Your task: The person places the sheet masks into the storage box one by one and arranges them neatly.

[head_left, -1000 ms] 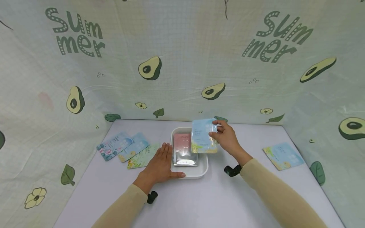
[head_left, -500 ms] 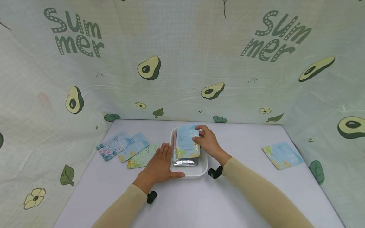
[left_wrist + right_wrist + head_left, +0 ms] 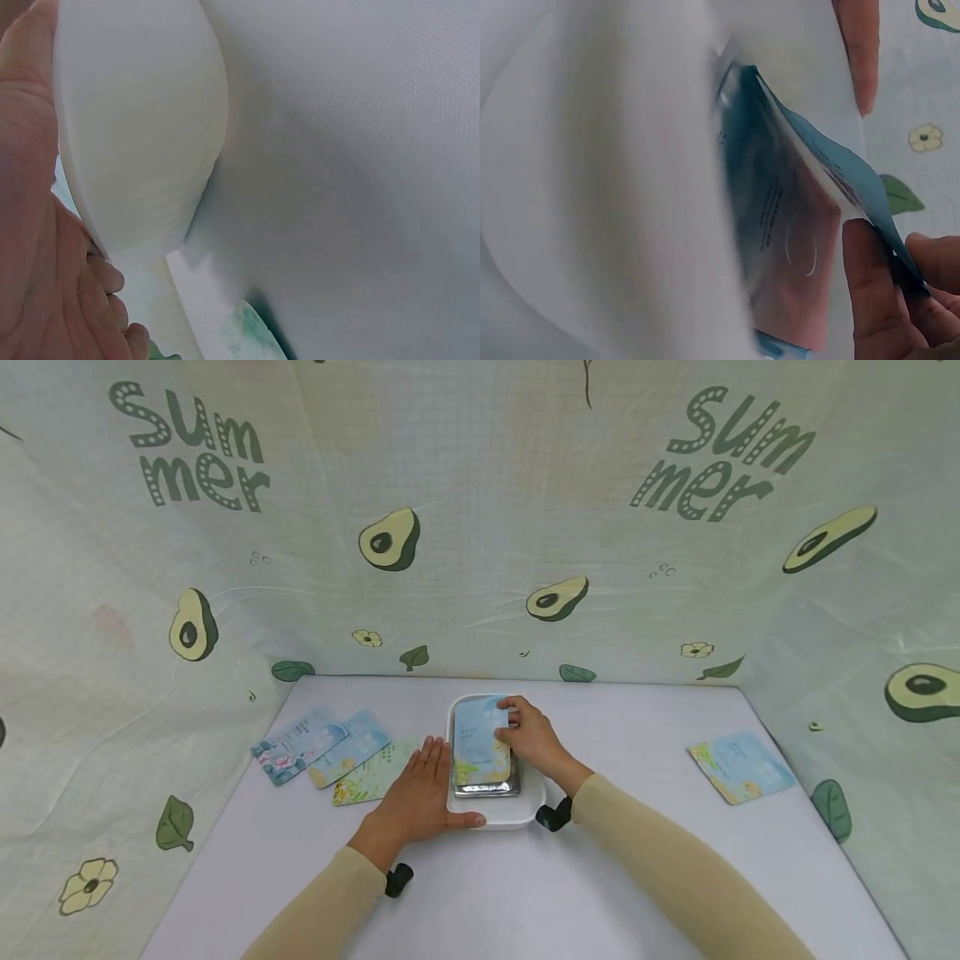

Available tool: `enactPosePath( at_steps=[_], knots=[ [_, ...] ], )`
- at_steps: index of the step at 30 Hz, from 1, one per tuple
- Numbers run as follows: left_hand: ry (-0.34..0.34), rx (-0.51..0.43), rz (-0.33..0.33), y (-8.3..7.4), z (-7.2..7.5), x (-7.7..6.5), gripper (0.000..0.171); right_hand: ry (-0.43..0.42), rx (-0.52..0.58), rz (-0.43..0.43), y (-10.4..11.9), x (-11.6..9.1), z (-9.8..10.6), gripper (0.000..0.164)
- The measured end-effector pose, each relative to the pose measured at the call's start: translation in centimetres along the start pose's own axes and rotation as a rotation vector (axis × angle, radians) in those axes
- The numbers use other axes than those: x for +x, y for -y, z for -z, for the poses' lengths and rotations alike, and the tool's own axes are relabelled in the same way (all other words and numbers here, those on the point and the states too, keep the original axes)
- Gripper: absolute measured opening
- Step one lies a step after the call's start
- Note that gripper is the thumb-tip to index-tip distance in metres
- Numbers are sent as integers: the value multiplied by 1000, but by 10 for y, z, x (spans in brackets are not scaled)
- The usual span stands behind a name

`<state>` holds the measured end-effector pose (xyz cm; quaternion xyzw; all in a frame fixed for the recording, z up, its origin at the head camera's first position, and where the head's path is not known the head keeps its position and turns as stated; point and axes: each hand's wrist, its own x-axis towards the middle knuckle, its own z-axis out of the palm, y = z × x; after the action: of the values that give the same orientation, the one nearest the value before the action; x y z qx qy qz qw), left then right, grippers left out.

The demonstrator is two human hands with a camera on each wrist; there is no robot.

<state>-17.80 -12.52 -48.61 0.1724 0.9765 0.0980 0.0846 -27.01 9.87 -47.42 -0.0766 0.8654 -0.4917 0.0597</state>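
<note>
My right hand [image 3: 534, 737] pinches the right edge of a light blue flat sachet [image 3: 478, 743] between thumb and fingers. In the head view this sachet lies over a pink and silver packet, whose silver lower edge [image 3: 487, 789] shows below it. The right wrist view shows the held sachet [image 3: 847, 169] tilted up over the packet's pink face [image 3: 799, 262]. Both are within the white tray [image 3: 531, 810]. My left hand [image 3: 420, 797] rests along the tray's left side, fingers straight, thumb at the front rim. From the left wrist, the tray's outer wall [image 3: 142, 127] is visible against that hand.
Left of the tray lie a flowered blue sachet [image 3: 296, 747], a light blue one [image 3: 360, 747] and a green one [image 3: 367, 781], overlapping. Another blue sachet [image 3: 742, 767] lies at the table's right. A patterned cloth [image 3: 472, 527] stands behind the white table [image 3: 630, 718].
My right hand has carried the light blue sachet leftward and down, from over the tray's right side onto the pink and silver packet. The left hand has stayed at the tray.
</note>
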Motion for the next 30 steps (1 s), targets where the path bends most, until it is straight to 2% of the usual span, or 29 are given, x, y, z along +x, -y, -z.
enactPosePath(
  at_steps=[6,11,17,30],
  knots=[
    [-7,8,-6,1,-1,1,133,27,-91,32,1,0,-1,46],
    [-4,11,-9,1,-2,1,134,11,-143,54,-1,-1,-1,48],
    [-6,11,-6,1,-1,2,135,-11,-178,65,-4,-1,-2,46],
    [0,10,-9,1,-1,1,134,30,-180,14,-2,1,-3,49]
  ],
)
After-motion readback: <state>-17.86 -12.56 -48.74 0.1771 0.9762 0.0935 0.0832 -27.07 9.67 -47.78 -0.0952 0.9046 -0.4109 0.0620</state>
